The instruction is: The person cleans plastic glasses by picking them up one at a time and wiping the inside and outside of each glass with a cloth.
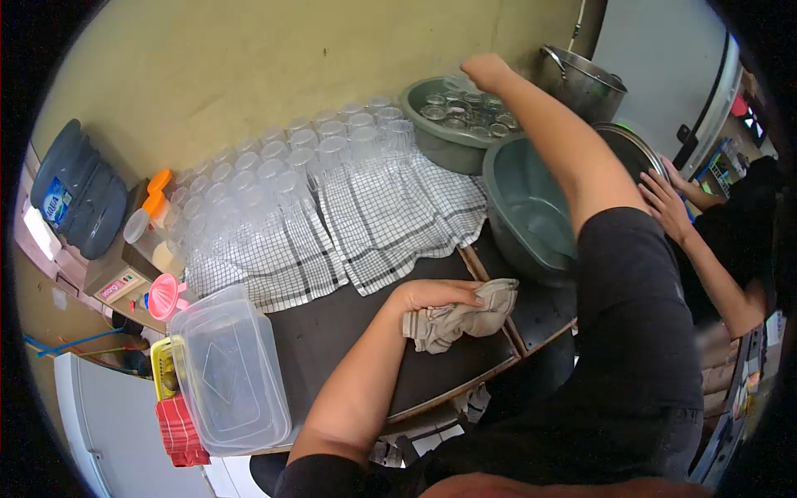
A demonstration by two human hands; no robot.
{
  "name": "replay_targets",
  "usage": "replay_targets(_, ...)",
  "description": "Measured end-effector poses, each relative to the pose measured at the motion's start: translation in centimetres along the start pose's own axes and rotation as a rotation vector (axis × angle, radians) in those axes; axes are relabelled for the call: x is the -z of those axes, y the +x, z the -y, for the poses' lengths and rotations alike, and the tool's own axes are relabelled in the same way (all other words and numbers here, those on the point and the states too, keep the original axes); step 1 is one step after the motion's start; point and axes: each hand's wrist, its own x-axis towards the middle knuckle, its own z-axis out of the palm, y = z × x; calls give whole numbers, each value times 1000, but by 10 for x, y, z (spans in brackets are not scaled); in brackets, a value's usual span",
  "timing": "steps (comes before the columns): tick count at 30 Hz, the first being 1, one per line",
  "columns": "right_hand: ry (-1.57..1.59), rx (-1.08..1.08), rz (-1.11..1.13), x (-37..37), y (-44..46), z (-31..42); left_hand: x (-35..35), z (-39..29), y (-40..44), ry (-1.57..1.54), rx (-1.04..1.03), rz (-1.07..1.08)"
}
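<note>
My left hand is closed around a bunched beige striped cloth, just above the dark table. At the far side, my right hand curls its fingers on a clear drinking glass, over the near-left part of a grey-green basin. Several glasses stand crowded inside that basin. Rows of clear upside-down glasses rest on two checked towels along the wall. Beneath my right forearm is a second, larger green basin, partly hidden by my arm.
A clear plastic box lies at the table's left edge, beside a yellow basket and a pink funnel. A blue water jug and orange-lidded jars stand behind. A metal pot and another person's hands are right.
</note>
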Motion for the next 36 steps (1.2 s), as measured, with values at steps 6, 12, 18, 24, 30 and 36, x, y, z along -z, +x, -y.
replay_targets(6,294,74,-264,192,-100,61,14,4,3,124,-42,242)
replay_targets(12,899,28,-586,313,-227,132,13,-10,-35,-51,-418,37)
replay_targets(18,1203,-151,-789,277,-263,228,-18,-27,-95,421,-963,-1548)
replay_targets(24,1182,23,-960,193,-266,320,-18,-6,-110,1712,-1052,-1878)
replay_targets(30,1281,52,-821,203,-276,318,-1,-10,-104,1588,-1054,-1862)
replay_targets(36,1419,-94,-637,181,-272,302,27,-2,-110,1467,-849,-1949)
